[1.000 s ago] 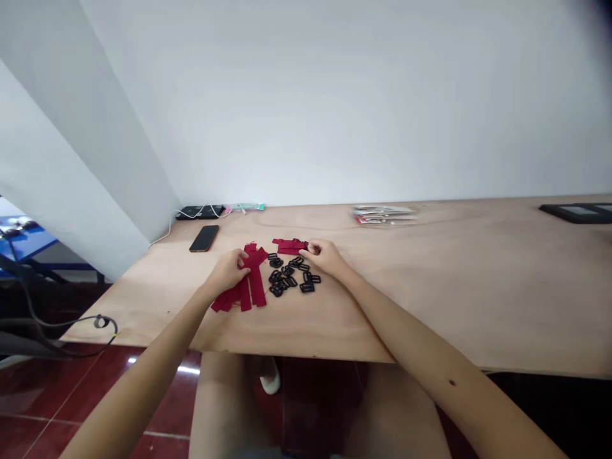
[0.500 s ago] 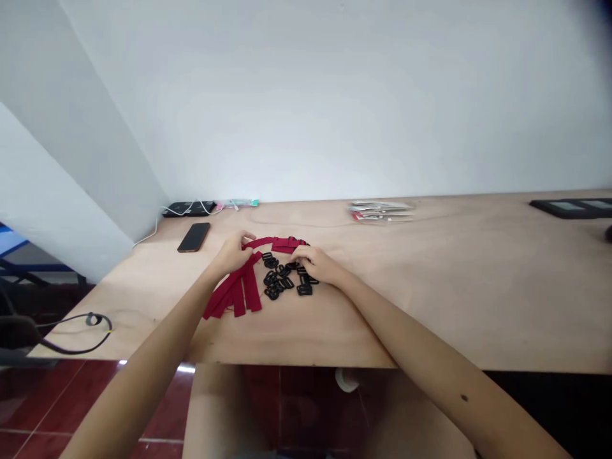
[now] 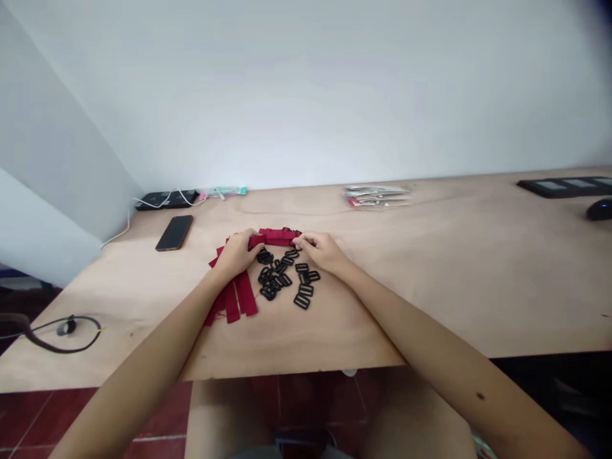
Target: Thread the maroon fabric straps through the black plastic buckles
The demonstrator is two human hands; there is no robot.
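Pale wood with a faintly wavy grain is forming the table (image 3: 430, 287) before a plain white wall (image 3: 310, 95). Near its middle, the left hand (image 3: 239, 252) is pinching a flat red fabric strip (image 3: 257, 241) and partly hiding the loose strips (image 3: 245, 294) beneath — straight-edged, with stray threads. Fingertips together, the right hand (image 3: 324, 250) is resting at the end of a red bundle (image 3: 276, 236) with black fittings; whether it is gripping anything cannot be told. Hard, slotted black buckles (image 3: 272, 280) are lying scattered just nearer the person. Farther off, a dark phone (image 3: 174, 233) and thin packets (image 3: 377, 196) are lying flat — well clear of both hands.
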